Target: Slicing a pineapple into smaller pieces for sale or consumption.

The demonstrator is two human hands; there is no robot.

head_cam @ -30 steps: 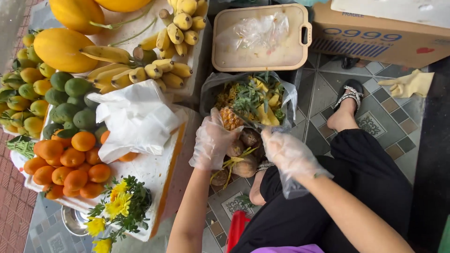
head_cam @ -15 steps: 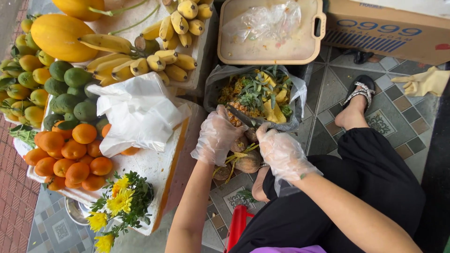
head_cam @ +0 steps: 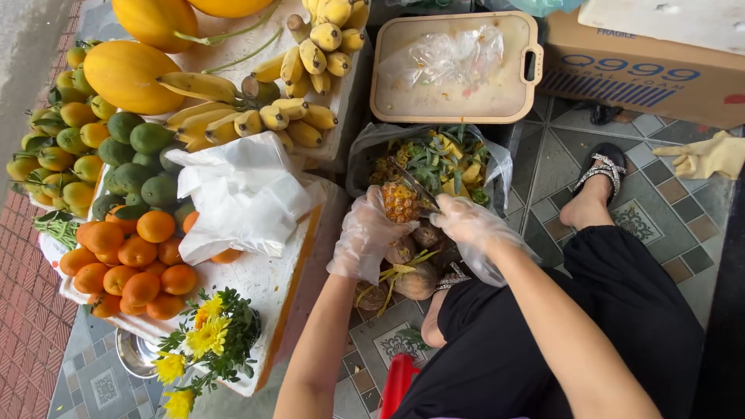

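Small yellow peeled pineapple (head_cam: 401, 202): gripped by plastic-gloved left hand (head_cam: 366, 233), now raised nearer the scrap bag (head_cam: 365, 151). Plastic-gloved right hand (head_cam: 466, 221) clasps thin knife (head_cam: 411, 182), blade newly against fruit.

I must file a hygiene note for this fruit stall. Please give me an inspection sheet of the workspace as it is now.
Surface: patterned floor tiles; white stand with fruit.
Job's things: small pineapple in left hand; knife in right hand, blade at the fruit; more pineapples on the floor below.
Clutter: bag of peelings; cutting board with plastic film; white bags; yellow glove; cardboard box.
Grips: both in thin clear gloves.
Cables: nothing seen.
Surroundings: bananas, oranges, green fruit, yellow flowers, sandalled foot.
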